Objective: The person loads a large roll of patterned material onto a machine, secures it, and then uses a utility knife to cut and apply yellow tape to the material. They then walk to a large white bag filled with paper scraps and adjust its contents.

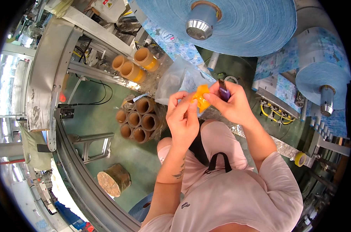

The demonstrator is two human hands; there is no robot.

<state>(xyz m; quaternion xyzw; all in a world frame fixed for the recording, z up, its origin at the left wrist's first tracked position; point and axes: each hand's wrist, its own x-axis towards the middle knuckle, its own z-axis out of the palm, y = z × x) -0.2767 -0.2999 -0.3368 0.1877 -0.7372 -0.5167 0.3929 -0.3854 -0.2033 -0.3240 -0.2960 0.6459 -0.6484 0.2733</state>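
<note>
Both my hands are raised in front of my chest, meeting around a small crumpled orange wrapper (200,97). My left hand (182,118) pinches its lower left edge with fingertips. My right hand (229,103) grips the wrapper's right side and also holds a small dark purple object (223,92) upright between thumb and fingers. A clear plastic bag (175,79) lies just beyond my hands. I wear a pink shirt with a black strap.
A large blue printed film roll (237,27) hangs overhead, another roll (322,73) at right. Brown cardboard tubes (138,120) are bundled on the green floor, more tubes (134,65) behind. A metal machine frame (47,77) curves at left. Yellow tape roll (300,159) sits at right.
</note>
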